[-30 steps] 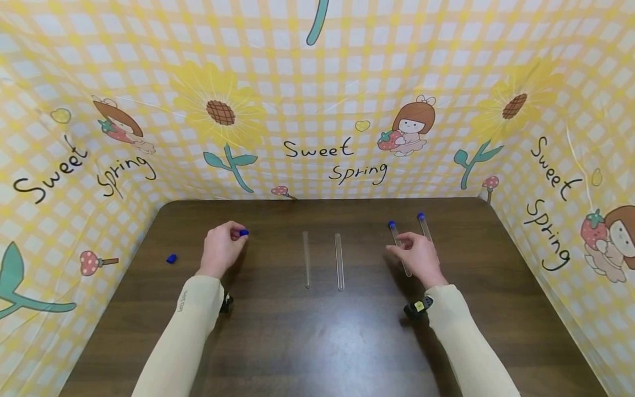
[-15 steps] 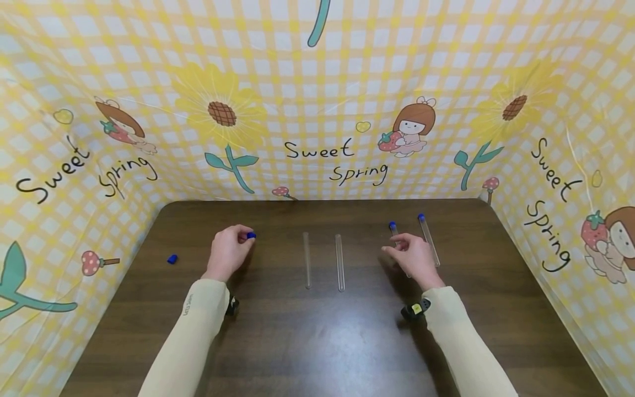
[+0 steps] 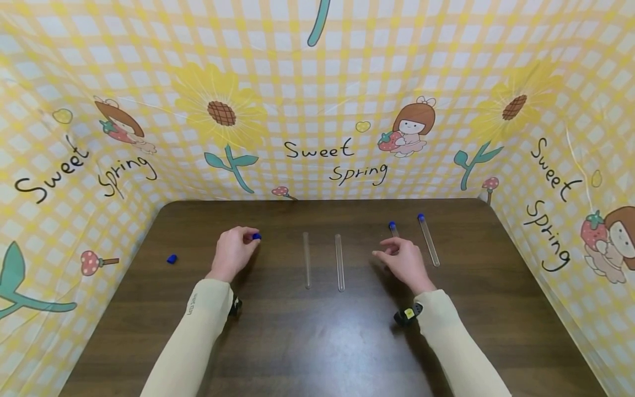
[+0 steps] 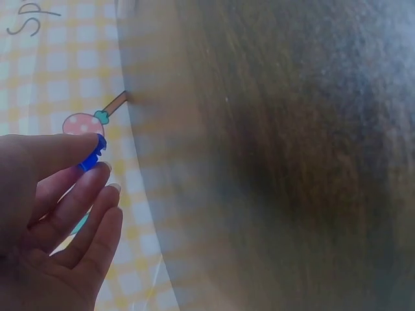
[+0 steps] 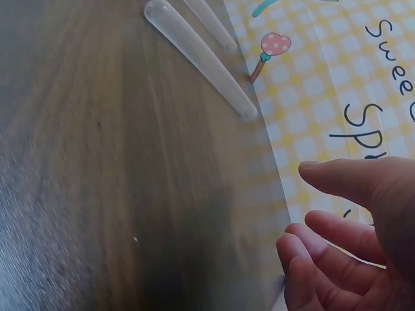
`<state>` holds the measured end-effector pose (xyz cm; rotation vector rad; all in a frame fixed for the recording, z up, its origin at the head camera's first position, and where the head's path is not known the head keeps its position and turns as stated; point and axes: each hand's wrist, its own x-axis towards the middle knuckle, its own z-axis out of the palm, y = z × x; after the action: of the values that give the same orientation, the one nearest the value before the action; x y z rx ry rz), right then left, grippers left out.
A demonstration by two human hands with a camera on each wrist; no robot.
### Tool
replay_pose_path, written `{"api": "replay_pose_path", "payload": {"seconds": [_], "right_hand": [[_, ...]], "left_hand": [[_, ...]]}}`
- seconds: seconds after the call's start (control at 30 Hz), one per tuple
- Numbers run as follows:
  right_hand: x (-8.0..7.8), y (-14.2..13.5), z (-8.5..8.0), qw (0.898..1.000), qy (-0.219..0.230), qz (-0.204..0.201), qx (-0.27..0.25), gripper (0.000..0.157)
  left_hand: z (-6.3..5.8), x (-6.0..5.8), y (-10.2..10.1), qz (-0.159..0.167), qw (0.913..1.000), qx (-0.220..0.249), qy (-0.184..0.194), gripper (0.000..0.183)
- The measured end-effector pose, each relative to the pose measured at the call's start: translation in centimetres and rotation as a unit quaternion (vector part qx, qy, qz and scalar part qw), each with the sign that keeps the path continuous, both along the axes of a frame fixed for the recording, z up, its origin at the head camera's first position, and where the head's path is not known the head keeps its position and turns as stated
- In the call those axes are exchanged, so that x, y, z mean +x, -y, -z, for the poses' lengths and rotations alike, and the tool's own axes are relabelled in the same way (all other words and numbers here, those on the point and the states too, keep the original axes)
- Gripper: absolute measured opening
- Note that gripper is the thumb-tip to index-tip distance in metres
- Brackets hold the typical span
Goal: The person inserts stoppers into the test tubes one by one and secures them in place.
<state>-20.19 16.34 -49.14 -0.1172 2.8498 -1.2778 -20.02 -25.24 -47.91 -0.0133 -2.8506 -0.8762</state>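
A small blue cap (image 4: 93, 155) is pinched between the thumb and fingers of my left hand (image 3: 233, 252), above the table's left half. My right hand (image 3: 405, 263) holds nothing; in the right wrist view its thumb and fingers stand apart. Two clear test tubes without caps lie side by side between the hands, a left tube (image 3: 306, 260) and a right tube (image 3: 339, 262). Right beyond my right hand lies a blue-capped tube (image 3: 393, 227), its lower part hidden by the hand. Another blue-capped tube (image 3: 429, 240) lies farther right.
A second blue cap (image 3: 171, 258) lies on the dark wooden table (image 3: 317, 342), left of my left hand. A yellow checked cloth (image 3: 317, 99) with printed flowers and figures stands up along the table's back and both sides.
My left hand has moved to the right with the blue cap. My right hand has drifted left, off the far-right capped tube, which now shows in full. The tubes lie still.
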Motion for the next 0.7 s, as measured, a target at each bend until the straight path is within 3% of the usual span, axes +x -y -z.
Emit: {"api": "replay_pose_path", "payload": {"seconds": [0.27, 0.7], "right_hand": [[0.1, 1.0, 0.1, 1.000, -0.003, -0.012, 0.001, 0.038], [0.5, 2.0, 0.7, 1.000, 0.011, -0.023, 0.002, 0.038]], "left_hand": [[0.0, -0.1, -0.3, 0.001, 0.9999, 0.003, -0.011, 0.021], [-0.1, -0.1, -1.1, 0.002, 0.9999, 0.015, 0.007, 0.019]]}}
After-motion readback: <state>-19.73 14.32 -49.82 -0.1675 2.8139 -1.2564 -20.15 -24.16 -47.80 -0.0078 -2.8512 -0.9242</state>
